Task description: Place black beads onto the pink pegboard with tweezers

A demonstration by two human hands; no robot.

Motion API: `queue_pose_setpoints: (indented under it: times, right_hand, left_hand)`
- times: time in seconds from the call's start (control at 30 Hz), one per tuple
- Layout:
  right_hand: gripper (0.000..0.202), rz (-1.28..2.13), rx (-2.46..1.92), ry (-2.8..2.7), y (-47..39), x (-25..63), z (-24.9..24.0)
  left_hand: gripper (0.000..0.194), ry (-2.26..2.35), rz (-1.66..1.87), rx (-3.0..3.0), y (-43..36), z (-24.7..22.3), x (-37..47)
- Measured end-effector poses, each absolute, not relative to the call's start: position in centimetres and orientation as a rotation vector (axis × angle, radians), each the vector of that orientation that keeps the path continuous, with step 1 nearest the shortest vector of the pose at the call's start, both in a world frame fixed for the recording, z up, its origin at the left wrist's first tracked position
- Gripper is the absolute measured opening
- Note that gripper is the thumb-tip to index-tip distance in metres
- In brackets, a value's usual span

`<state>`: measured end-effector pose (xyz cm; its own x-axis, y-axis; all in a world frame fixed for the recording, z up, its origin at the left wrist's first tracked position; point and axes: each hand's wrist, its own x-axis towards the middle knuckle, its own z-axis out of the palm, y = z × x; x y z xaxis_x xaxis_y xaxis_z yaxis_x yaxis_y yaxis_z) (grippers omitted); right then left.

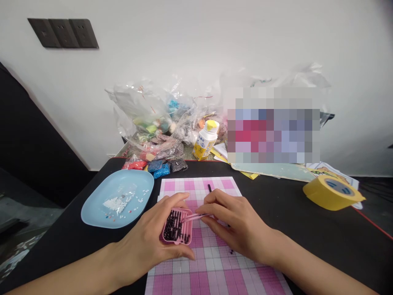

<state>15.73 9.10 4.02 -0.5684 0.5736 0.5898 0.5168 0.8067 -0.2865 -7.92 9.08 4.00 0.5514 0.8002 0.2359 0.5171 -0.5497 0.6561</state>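
Left hand (147, 229): grip closed round the tray, thumb along the near edge, fingers along the far one.
Right hand (231, 219): grip pinching the tweezers (192, 217) between thumb and fingers; their tips reach into the tray, over the beads. Whether the tips hold a bead is too small to tell.
Tray (188, 226): between the hands, over the board (193, 278), tilted so that its ridged floor shows.
Black beads (170, 231): many in the tray, heaped mostly on its left side; some sit in lines between the ridges.
Done: a short black strip (209, 188), which looks like placed beads, stands near the far edge of the board. A few black bits (231, 251) lie beside the right hand; whether they are seated or loose I cannot tell.
Left: most of the visible checks carry no beads, and the tray is well stocked, so the work looks early. The hands hide the middle of the board, so more may be placed there.
Plate (92, 211): on the counter (276, 205) to the left, bearing white beads (118, 203), partly spilled, away from both hands.
Small bags (161, 171): red, blue and dark, just beyond the plate.
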Motion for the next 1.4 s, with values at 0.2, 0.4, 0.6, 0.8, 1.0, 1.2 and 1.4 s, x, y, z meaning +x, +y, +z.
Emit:
queue_pose_setpoints:
  times: [0.2, 0.4, 0.6, 0.8, 1.0, 1.2, 1.4]
  right_hand:
    - [0.018, 0.090, -0.795, -2.260, 9.2, 15.9, 4.4]
    - [0.016, 0.027, -0.907, -2.223, 10.0, 17.4, 4.5]
    - [0.015, 0.003, -0.957, -2.284, 10.4, 17.8, 3.8]
    - [0.015, 0.004, -0.953, -2.309, 10.4, 17.5, 3.6]
    - [0.017, -0.010, -0.957, -2.318, 10.4, 17.4, 3.8]
    - [0.016, -0.038, -0.958, -2.319, 10.3, 17.4, 3.7]
    - [0.016, -0.054, -0.950, -2.324, 10.4, 17.4, 3.6]
  left_hand:
    - [0.078, 1.032, 0.718, 2.331, 9.1, 3.8, -8.1]
    - [0.044, 0.936, 0.665, 2.474, 9.5, 4.0, -8.2]
    - [0.025, 0.839, 0.603, 2.661, 10.0, 3.9, -8.0]
    - [0.028, 0.828, 0.500, 2.748, 10.0, 3.9, -7.9]
    - [0.035, 0.829, 0.511, 2.771, 10.0, 4.0, -7.8]
    - [0.036, 0.808, 0.493, 2.799, 10.1, 4.0, -7.8]
    - [0.040, 0.826, 0.436, 2.827, 10.0, 4.1, -7.8]
